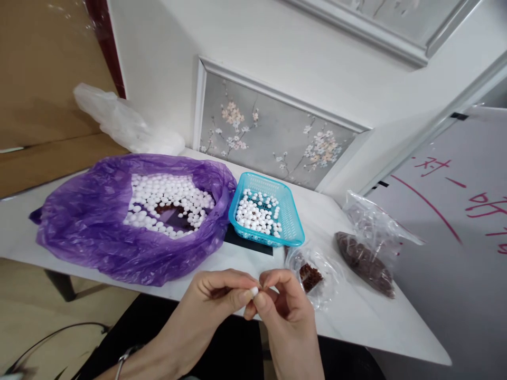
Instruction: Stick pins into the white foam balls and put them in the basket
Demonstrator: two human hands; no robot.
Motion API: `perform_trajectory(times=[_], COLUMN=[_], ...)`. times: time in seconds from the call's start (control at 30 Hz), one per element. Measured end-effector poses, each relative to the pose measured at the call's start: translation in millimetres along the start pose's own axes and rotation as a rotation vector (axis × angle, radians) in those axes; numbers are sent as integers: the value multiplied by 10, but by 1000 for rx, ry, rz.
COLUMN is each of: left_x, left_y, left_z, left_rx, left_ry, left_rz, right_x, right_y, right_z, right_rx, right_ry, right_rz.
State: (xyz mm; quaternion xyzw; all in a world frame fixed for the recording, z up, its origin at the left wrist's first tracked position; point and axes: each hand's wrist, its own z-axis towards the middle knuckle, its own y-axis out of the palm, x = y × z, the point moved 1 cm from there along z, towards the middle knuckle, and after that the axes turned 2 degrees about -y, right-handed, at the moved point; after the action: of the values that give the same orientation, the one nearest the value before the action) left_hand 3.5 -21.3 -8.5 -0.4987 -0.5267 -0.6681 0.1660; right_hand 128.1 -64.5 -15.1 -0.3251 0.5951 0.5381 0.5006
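Observation:
Near the table's front edge, my left hand [216,295] pinches a small white ball [254,291] between thumb and forefinger. My right hand [287,303] meets it there, thumb and forefinger pressed together at the ball; whatever lies in that pinch is too small to make out. Beyond the hands stands a turquoise plastic basket [295,224] with many white balls in it. To its left spreads a purple plastic bag [95,232], open at the top, holding more white balls and a brown patch. A clear bag [330,279] with reddish-brown small pieces lies just right of my right hand.
A second clear bag [366,264] with dark brown contents rests at the right of the white table [412,338]. Behind are a crumpled white bag [130,124], a cardboard sheet [47,79] and a framed flower picture [273,121]. A whiteboard [447,274] stands at right.

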Motion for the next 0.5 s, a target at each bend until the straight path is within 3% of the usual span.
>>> perform_trajectory(times=[0.2,0.4,0.5], left_x=[-61,-136,-118], left_y=[-32,-46,-50], left_z=[21,33,58], left_rx=[72,109,152], left_ry=[-7,-95,-114], left_rz=[29,-138,-167], right_x=[59,103,86], right_y=[-32,-120,-185], right_z=[57,103,90], right_rx=[10,-151,-106], right_ry=[41,63,22], right_rz=[-40,152,93])
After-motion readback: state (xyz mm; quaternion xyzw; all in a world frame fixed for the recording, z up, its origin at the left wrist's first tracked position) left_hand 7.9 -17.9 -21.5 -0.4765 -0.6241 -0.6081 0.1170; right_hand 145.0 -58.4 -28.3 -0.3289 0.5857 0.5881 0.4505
